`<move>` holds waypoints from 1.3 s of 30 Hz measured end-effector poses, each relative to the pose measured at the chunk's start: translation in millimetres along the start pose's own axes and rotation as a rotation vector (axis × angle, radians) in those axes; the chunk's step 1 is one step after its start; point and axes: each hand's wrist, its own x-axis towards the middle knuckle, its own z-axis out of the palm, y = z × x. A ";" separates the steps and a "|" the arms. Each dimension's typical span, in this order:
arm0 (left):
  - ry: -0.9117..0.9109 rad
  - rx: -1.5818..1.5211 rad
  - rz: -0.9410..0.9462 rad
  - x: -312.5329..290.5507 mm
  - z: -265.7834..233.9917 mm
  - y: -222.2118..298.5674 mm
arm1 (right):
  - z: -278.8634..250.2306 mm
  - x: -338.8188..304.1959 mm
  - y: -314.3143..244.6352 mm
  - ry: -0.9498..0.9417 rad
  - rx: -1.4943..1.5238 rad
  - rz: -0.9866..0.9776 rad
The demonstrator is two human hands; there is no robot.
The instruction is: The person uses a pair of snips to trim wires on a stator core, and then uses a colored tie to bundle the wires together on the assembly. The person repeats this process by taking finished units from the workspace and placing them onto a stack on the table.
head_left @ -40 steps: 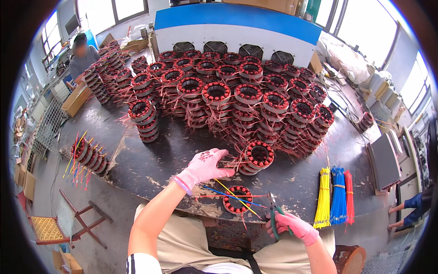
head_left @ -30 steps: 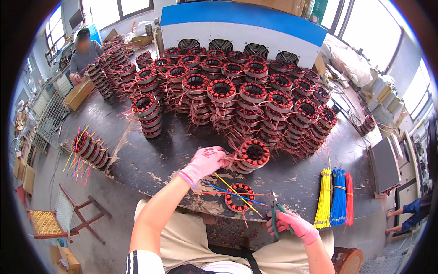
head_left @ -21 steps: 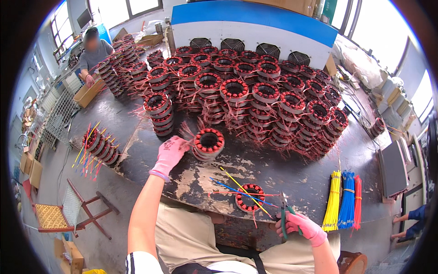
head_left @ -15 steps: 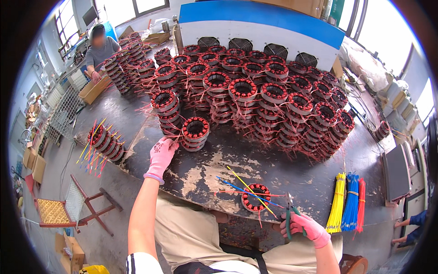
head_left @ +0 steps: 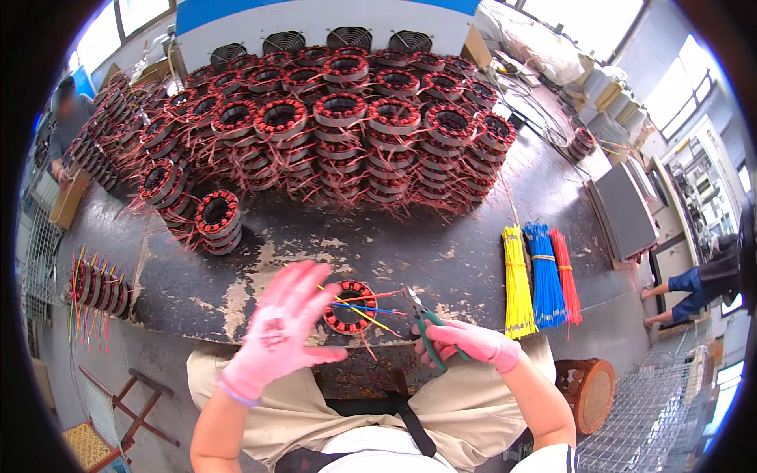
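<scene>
A single motor stator (head_left: 347,325), a ring with red windings, lies flat near the table's front edge. Yellow, blue and red wires (head_left: 382,324) cross it and stick out to the right. Pink-gloved, my left hand (head_left: 285,327) hovers just left of the stator with fingers spread, covering the wires' left ends; no object shows in it. My right hand (head_left: 467,340), gloved too, grips green-handled pliers (head_left: 426,323). Their metal jaws point up and left, close to the tip of a red wire; whether they touch it I cannot tell.
Stacks of stators (head_left: 339,118) fill the table's back, with a short stack (head_left: 219,225) nearer at left. Bundles of yellow (head_left: 516,284), blue (head_left: 546,276) and red wires (head_left: 564,272) lie at right. A wired stator stack (head_left: 101,288) sits at the left edge. Another person works far left.
My left hand has left the short stator stack and come to the stator in front, its fingers now spread. The view has turned right. My right hand still holds the pliers.
</scene>
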 end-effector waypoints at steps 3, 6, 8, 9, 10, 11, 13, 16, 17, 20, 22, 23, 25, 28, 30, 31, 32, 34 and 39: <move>-0.242 0.006 -0.009 22.2 37.3 0.4 | 1.8 4.1 -0.2 0.016 -0.047 0.014; -0.253 0.006 0.072 29.8 52.8 -17.7 | 4.3 8.7 -3.8 0.003 -0.054 -0.020; -0.243 -0.036 0.089 35.7 51.8 -21.7 | 0.6 13.1 -3.8 0.015 -0.094 -0.021; -0.241 -0.040 0.093 36.5 51.1 -23.9 | 0.0 16.1 -6.1 0.013 -0.120 -0.019; -0.243 -0.046 0.081 36.6 51.2 -25.0 | 1.1 15.5 -9.7 0.015 -0.141 -0.022; -0.244 -0.051 0.068 36.7 51.3 -25.9 | 2.2 15.3 -11.9 0.015 -0.150 -0.020; -0.244 -0.065 0.055 36.9 52.1 -27.0 | 2.8 16.0 -14.0 0.018 -0.171 -0.014; -0.242 -0.082 0.051 36.2 52.7 -28.0 | 0.3 21.5 -12.5 0.028 -0.227 -0.013; -0.240 -0.083 0.048 35.5 53.3 -28.2 | 0.9 21.4 -11.3 0.028 -0.214 -0.019; -0.236 -0.092 0.043 35.6 52.9 -28.2 | 4.1 16.4 -10.6 0.043 -0.185 -0.037; -0.233 -0.102 0.045 35.6 52.6 -28.2 | 6.9 13.0 -10.8 0.072 -0.168 -0.046; -0.231 -0.108 0.047 35.8 52.4 -28.5 | 6.4 13.4 -11.2 0.066 -0.174 -0.051; -0.229 -0.112 0.052 36.4 52.5 -28.5 | 4.7 14.3 -11.8 0.057 -0.182 -0.067; -0.228 -0.111 0.055 37.5 53.5 -28.4 | 0.8 22.1 -9.1 0.069 -0.217 -0.014; -0.224 -0.109 0.056 37.1 53.1 -28.8 | 4.4 17.1 -17.1 0.065 -0.220 -0.009; -0.219 -0.107 0.058 36.2 52.9 -29.4 | 7.3 15.9 -21.3 0.061 -0.223 -0.007; -0.215 -0.105 0.059 35.4 53.2 -30.2 | 7.1 19.5 -19.4 0.077 -0.230 -0.034; -0.204 -0.097 0.045 34.5 56.6 -30.9 | 6.1 26.2 -14.0 0.117 -0.241 -0.087; -0.098 0.078 -0.229 17.7 62.5 -17.8 | 1.3 27.3 -21.3 0.118 -0.085 -0.057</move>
